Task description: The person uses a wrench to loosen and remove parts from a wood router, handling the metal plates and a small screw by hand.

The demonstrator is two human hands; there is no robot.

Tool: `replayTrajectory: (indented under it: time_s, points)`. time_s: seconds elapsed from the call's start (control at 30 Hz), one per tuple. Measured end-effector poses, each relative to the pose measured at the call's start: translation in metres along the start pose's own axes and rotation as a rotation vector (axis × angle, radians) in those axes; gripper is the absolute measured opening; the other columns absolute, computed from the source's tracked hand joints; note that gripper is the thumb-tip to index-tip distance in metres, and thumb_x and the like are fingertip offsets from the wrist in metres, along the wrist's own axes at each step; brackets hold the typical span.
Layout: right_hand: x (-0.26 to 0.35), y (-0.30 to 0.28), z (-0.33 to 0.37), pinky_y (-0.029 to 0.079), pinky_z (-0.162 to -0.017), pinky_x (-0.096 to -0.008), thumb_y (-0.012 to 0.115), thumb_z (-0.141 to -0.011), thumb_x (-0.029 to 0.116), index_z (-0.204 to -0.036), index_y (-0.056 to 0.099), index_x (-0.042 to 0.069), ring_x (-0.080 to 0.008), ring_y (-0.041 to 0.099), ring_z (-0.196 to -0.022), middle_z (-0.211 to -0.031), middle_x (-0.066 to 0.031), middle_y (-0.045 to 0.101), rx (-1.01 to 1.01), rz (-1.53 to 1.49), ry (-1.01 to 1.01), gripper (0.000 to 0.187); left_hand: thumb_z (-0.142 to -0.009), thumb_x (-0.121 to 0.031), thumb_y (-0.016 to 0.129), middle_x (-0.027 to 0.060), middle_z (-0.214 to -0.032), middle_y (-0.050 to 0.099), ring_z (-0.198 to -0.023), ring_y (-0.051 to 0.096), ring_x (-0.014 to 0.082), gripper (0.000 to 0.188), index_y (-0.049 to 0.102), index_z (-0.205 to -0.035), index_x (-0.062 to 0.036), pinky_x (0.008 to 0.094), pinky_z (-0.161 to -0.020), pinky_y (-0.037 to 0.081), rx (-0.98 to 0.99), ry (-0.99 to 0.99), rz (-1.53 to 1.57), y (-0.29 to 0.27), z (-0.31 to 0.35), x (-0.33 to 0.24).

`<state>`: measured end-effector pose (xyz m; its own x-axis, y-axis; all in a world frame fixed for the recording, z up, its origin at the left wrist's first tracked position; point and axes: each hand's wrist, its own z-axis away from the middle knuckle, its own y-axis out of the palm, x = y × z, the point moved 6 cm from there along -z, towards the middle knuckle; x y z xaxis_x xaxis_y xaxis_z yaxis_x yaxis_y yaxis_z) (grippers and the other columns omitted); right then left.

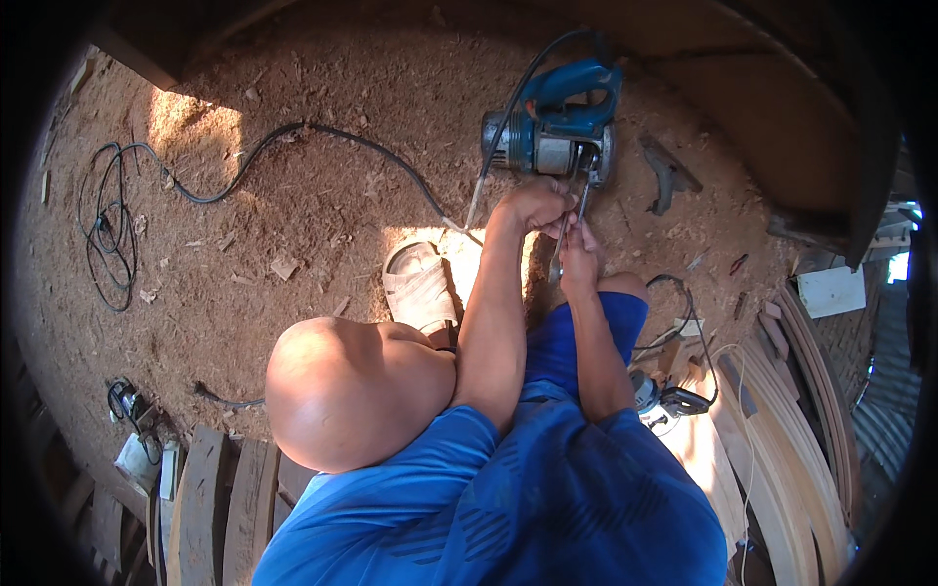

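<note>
A blue power tool [576, 103] with a loop handle and a metal motor body lies on the wood-dust ground ahead of me. My left hand [537, 203] is at its near side with the fingers curled in; what they grip is hidden. Just right of and below it, my right hand [579, 249] is closed around a slim metal tool [584, 202], which reaches up to the metal end of the power tool. A second thin metal piece [558, 254] slants down beside the right hand; its kind is not clear.
A black cord [342, 132] runs left to a loose coil [112, 234]. My sandalled foot [420, 285] is left of my forearms. A wood scrap [666, 176] lies right of the power tool. Another corded tool [664, 398] and curved planks [782, 459] are at lower right, boards [200, 498] at lower left.
</note>
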<state>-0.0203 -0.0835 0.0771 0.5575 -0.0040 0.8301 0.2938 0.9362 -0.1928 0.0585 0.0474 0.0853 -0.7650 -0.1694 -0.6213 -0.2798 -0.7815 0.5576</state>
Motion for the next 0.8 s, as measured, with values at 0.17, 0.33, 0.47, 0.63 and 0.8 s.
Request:
replayTrajectory:
  time_s: [0.17, 0.33, 0.47, 0.63, 0.8]
  points:
    - [-0.018, -0.004, -0.014, 0.031, -0.045, -0.0201, 0.053, -0.105, 0.029, -0.126, 0.062, 0.008, -0.0022, 0.037, -0.052, -0.07, 0.006, 0.05, 0.009, -0.122, 0.013, 0.031, -0.092, -0.011, 0.062, 0.0096, -0.081, 0.069, -0.062, 0.066, 0.0169, 0.013, 0.066, -0.09, 0.0014, 0.0308, -0.055, 0.058, -0.023, 0.008, -0.204, -0.001, -0.01, 0.004]
    - [-0.008, 0.004, -0.008, 0.033, -0.047, -0.0211, 0.051, -0.105, 0.026, -0.129, 0.06, 0.006, -0.003, 0.039, -0.054, -0.071, 0.0061, 0.049, 0.0, -0.036, 0.014, 0.032, -0.094, -0.009, 0.058, 0.0115, -0.087, 0.071, -0.077, 0.068, 0.0196, 0.018, 0.068, -0.104, 0.0004, 0.0324, -0.063, 0.056, -0.193, 0.032, -0.395, -0.015, -0.034, 0.045]
    - [-0.017, -0.017, -0.033, 0.038, -0.054, -0.0232, 0.053, -0.105, 0.025, -0.14, 0.052, -0.001, -0.0032, 0.041, -0.06, -0.074, 0.0053, 0.049, -0.06, 0.174, -0.189, 0.044, -0.079, -0.029, 0.075, 0.0237, -0.112, 0.069, -0.112, 0.066, 0.0342, 0.048, 0.068, -0.119, -0.0026, 0.0409, -0.092, 0.054, -0.261, -0.006, -0.552, -0.002, -0.039, 0.044]
    - [-0.026, -0.031, -0.041, 0.04, -0.06, -0.0233, 0.05, -0.105, 0.025, -0.133, 0.058, -0.002, -0.0046, 0.045, -0.069, -0.078, 0.0048, 0.054, -0.073, 0.148, -0.154, 0.04, -0.08, -0.039, 0.074, 0.0207, -0.121, 0.067, -0.116, 0.063, 0.0345, 0.055, 0.066, -0.122, -0.004, 0.043, -0.097, 0.052, -0.29, -0.031, -0.661, 0.006, -0.038, 0.042]
    - [-0.024, -0.013, -0.046, 0.04, -0.061, -0.0231, 0.048, -0.105, 0.023, -0.121, 0.064, -0.001, -0.0051, 0.047, -0.069, -0.077, 0.0037, 0.056, 0.029, 0.179, -0.167, 0.033, -0.081, -0.042, 0.073, 0.0251, -0.119, 0.066, -0.118, 0.063, 0.035, 0.057, 0.065, -0.124, -0.0056, 0.044, -0.097, 0.052, -0.325, -0.099, -0.667, -0.012, -0.05, 0.064]
